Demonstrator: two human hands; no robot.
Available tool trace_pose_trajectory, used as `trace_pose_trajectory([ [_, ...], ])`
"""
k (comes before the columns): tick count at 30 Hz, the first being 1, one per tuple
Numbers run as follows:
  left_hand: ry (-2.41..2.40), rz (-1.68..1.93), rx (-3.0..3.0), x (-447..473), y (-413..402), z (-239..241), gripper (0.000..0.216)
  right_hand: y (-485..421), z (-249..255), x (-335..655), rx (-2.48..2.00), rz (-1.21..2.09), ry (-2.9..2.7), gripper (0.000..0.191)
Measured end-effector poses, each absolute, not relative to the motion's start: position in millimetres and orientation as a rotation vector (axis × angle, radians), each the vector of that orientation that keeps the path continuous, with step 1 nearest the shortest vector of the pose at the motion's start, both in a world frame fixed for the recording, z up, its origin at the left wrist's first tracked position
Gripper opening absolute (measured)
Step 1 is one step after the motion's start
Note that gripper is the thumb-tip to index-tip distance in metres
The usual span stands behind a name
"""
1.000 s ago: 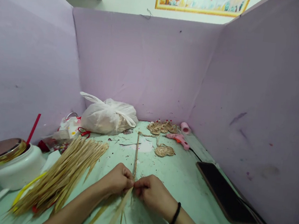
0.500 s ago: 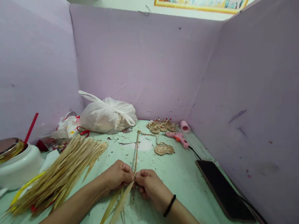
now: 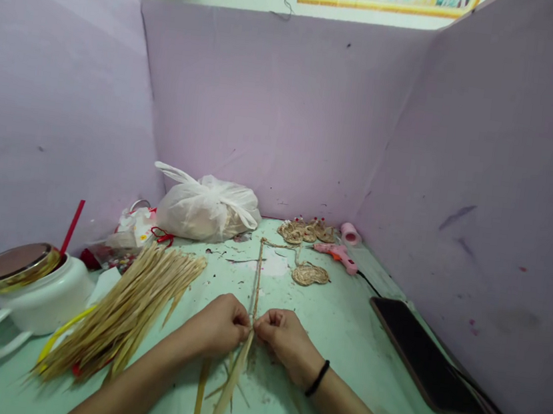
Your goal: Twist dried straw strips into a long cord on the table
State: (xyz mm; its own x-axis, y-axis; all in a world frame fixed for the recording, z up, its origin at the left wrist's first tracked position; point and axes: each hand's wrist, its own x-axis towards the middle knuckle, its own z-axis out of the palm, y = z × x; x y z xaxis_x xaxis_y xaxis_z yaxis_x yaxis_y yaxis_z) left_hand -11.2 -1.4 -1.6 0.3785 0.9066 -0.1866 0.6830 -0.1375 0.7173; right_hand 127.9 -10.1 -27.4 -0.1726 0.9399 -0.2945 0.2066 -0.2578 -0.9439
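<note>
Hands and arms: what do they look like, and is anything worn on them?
The left hand and right hand are a person's, ungloved; no sleeves show. A thin black band is worn on the right arm; none shows on the left.

At the view's twelve o'clock a panel (image 3: 279, 100) is showing dark-specked lilac, at eight a straw bundle (image 3: 125, 309) is showing streaky gold, at four a phone (image 3: 424, 354) is showing black, and at six a tan braid (image 3: 258, 282) is contrasting with a mint-green tabletop (image 3: 341, 336).

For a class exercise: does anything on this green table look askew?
The round, gold-rimmed brown lid sits tilted on the white, handled mug, leaving its mouth partly open; a red stick pokes out.
</note>
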Motion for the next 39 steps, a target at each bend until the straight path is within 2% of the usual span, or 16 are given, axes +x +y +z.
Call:
trace_pose_trajectory([
  [6,1.633,0.298,1.873,-7,-13,7,0.019,-11,-27,126,-1.444,1.421,-1.371,0.008],
  [11,1.789,0.262,2.092,20,-46,0,0.025,-16,-19,124,-1.429,1.516,-1.228,0.005],
  [16,1.710,0.118,2.213,25,-62,-1,0.024,-18,-18,128,-1.348,1.628,-1.117,0.006],
  [18,1.612,0.146,2.109,12,-52,8,0.023,-18,-18,131,-1.315,1.658,-1.099,0.010],
  [20,1.455,0.184,1.850,-3,-37,19,0.035,-17,-18,135,-1.278,1.679,-1.105,0.014],
  [21,1.487,0.328,1.708,-8,-30,23,0.040,-17,-18,136,-1.265,1.679,-1.122,0.015],
  [24,1.453,0.634,1.262,-12,-16,23,0.032,-17,-21,136,-1.258,1.654,-1.184,0.017],
  [28,1.227,0.565,1.065,1,-12,5,0.022,-14,-26,134,-1.157,1.633,-1.240,0.014],
  [34,1.338,0.537,1.180,5,-7,-5,0.009,-8,-31,141,-1.239,1.439,-1.576,0.001],
  [39,1.430,0.599,1.352,9,-7,-14,0.017,-15,-24,146,-1.463,0.848,-1.958,0.010],
])
